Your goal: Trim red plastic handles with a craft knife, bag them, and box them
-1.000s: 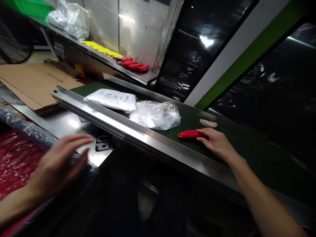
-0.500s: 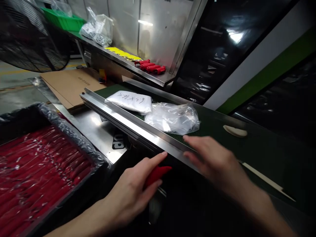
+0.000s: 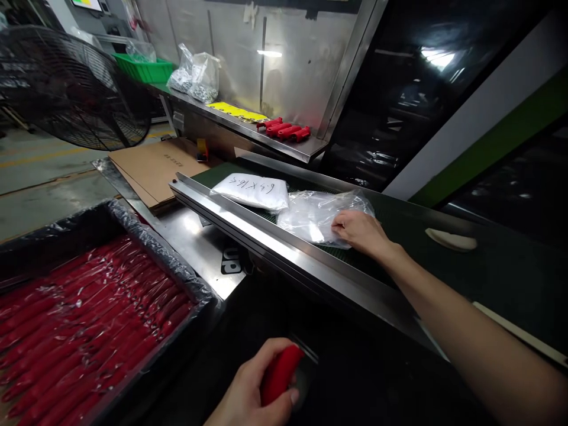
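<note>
My left hand (image 3: 252, 387) is wrapped round a red-handled tool (image 3: 280, 374), low in front of me. A thin metal part sticks out past the grip; its exact kind is unclear. Over the dark green conveyor belt (image 3: 402, 260), my right hand (image 3: 364, 232) has its fingertips pinched together on a clear plastic bag (image 3: 306, 216), at the right side of a loose pile. Left of that pile lies a white plastic packet (image 3: 252, 190) with handwriting on it, touching the clear bags.
A black-lined crate (image 3: 164, 260) of wrapped red items stands at left. The belt's metal rail (image 3: 266, 242) runs between my hands. Behind are flat cardboard (image 3: 155, 168), a fan (image 3: 80, 89), and a shelf (image 3: 293, 151) bearing several red handles (image 3: 284, 130). A pale curved piece (image 3: 450, 239) lies right.
My right hand has moved forward from above the rail onto the clear bags and closed its fingers there. My left hand has lowered towards me, still gripping the red-handled tool.
</note>
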Tool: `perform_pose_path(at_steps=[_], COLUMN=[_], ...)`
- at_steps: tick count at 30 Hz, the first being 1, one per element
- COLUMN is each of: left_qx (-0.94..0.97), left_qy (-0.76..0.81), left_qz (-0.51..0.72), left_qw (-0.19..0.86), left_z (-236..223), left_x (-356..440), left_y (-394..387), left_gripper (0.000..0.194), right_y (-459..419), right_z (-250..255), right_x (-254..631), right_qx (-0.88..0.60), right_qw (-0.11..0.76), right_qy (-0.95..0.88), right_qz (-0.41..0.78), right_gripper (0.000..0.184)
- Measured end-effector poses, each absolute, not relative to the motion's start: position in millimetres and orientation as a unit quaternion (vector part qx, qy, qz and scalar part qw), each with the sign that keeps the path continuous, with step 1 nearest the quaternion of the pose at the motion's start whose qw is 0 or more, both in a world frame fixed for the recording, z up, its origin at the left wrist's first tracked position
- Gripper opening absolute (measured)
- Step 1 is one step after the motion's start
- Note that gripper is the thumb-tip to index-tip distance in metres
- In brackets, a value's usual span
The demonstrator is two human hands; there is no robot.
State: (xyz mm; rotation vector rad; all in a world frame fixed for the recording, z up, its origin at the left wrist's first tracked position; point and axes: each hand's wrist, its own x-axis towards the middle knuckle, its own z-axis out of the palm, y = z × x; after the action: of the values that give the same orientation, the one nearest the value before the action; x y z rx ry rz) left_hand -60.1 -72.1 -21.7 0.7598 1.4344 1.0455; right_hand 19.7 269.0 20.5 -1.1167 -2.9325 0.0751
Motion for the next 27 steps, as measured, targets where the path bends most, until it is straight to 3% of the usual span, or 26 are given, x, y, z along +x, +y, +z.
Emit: perform_pose_path(at_steps=[7, 10, 14, 22, 25, 27], left_qx=[0.240, 0.189, 0.155, 0.115, 0.207, 0.303], left_qy=[0.600, 0.543, 0.463, 0.545, 0.614, 0.655], left_qz=[0.526, 0.609, 0.672, 0.634, 0.598, 0.549], left_qw=[0.553, 0.546, 0.557, 0.537, 0.472, 0.422], left_z=[-12.5, 0.9, 11.1, -15.9, -24.0, -26.5], left_x=[-57.2, -51.8, -41.0, -28.0, -25.6, -22.8], left_y=[-53.7, -39.4, -25.3, -29.8, -35.0, -39.4], left_gripper=[0.027, 0.038, 0.044, 0.031, 0.030, 0.038], right_y=[218.4, 160.7, 89.8, 51.3, 51.0, 49.8], right_z=[50.8, 56.5, 44.4, 2.0, -0.6, 3.9], right_x=[62.4, 81.5, 92.2, 112.5, 121.1, 120.4], right_qx=[-0.315, -0.276, -0.213, -0.355, -0.389, -0.371], right_qw=[0.089, 0.132, 0.175, 0.236, 0.249, 0.258], right_qy=[-0.941, -0.941, -0.919, -0.864, -0.846, -0.848], right_qz=[0.082, 0.148, 0.281, 0.269, 0.269, 0.277], right_gripper=[0.019, 0.024, 0.013, 0.014, 0.013, 0.023])
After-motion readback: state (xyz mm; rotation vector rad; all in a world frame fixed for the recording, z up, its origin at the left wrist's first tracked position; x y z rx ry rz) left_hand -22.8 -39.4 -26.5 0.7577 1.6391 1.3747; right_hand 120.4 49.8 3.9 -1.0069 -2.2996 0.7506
